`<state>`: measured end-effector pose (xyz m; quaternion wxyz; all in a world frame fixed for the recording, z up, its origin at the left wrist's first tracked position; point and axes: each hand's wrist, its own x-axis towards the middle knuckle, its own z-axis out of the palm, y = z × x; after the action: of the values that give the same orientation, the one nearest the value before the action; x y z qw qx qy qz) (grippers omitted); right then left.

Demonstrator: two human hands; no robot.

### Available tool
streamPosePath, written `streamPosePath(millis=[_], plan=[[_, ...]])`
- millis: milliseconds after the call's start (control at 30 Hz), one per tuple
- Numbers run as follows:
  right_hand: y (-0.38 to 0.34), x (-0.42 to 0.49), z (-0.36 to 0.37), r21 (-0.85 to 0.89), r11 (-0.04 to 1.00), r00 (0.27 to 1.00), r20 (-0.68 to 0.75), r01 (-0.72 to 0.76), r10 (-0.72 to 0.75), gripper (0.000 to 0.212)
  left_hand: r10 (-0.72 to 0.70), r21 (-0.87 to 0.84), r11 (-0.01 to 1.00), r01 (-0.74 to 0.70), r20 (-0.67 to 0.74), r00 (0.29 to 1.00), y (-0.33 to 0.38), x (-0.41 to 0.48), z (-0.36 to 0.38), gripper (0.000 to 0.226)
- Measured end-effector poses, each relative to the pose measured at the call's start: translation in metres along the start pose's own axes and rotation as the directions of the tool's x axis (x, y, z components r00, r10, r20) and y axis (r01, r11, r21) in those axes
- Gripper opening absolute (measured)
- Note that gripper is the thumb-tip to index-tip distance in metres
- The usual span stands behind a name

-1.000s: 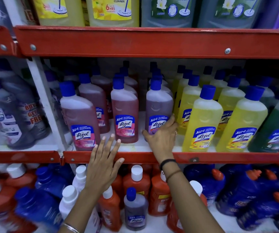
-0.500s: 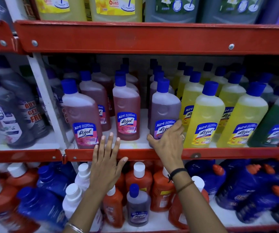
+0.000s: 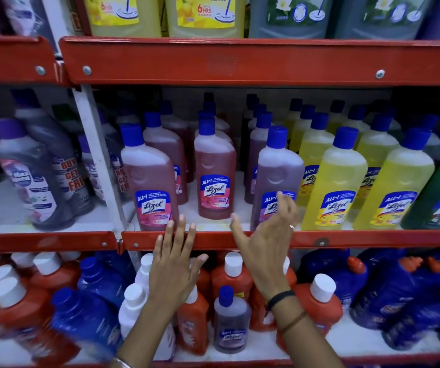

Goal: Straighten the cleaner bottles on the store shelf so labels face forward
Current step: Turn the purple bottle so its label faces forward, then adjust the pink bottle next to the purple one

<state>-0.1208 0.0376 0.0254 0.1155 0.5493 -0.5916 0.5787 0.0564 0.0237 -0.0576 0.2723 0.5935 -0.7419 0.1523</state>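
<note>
the purple lizol bottle [image 3: 276, 179] stands at the shelf's front edge, just behind my right hand [image 3: 265, 236], whose spread fingers blur over its "all in 1" label. my left hand [image 3: 177, 261] lies flat and empty on the red shelf rail [image 3: 373, 239], below two pink lizol bottles [image 3: 150, 181].

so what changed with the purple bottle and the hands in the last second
The right hand pulled the purple Lizol bottle forward to the shelf's red front edge, level with the yellow bottle, then let go; its fingers are now spread open just in front of the label. The left hand stayed flat and open against the edge, and the pink bottles did not move.
</note>
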Motion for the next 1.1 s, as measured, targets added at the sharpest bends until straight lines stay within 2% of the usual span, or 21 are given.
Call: streamPosePath(millis=[67,167,267,367,600,800,1100], plan=[[-0.018,-0.003,0.012,0.083,0.996,0.998,0.066,0.019,-0.025,0.076,-0.011,0.0,1.0,0.011,-0.023,1.0,-0.004,-0.004,0.0,0.068],[-0.043,0.004,0.038,0.034,0.999,0.99,0.14,0.015,-0.02,0.078,-0.031,0.033,0.999,0.033,-0.048,0.998,-0.012,-0.012,0.002,0.073],[-0.056,0.02,0.067,-0.114,0.99,0.97,0.22,-0.079,0.103,0.103,-0.032,0.042,0.999,0.034,-0.046,0.998,-0.018,-0.015,0.003,0.078],[-0.054,0.03,0.087,-0.233,0.956,0.914,0.32,-0.18,0.25,0.121,-0.024,0.055,0.998,0.026,-0.036,0.999,-0.019,-0.015,0.004,0.079],[-0.05,0.031,0.086,-0.25,0.948,0.9,0.337,-0.199,0.278,0.122,-0.016,0.048,0.999,0.018,-0.057,0.998,-0.019,-0.015,0.005,0.078],[-0.053,0.015,0.062,-0.222,0.961,0.917,0.324,-0.164,0.232,0.114,-0.002,0.027,1.0,0.004,-0.073,0.997,-0.018,-0.016,0.002,0.077],[-0.053,0.001,0.044,-0.172,0.972,0.91,0.357,-0.159,0.212,0.116,-0.049,0.008,0.999,0.048,0.086,0.995,-0.011,-0.016,-0.015,0.072]])
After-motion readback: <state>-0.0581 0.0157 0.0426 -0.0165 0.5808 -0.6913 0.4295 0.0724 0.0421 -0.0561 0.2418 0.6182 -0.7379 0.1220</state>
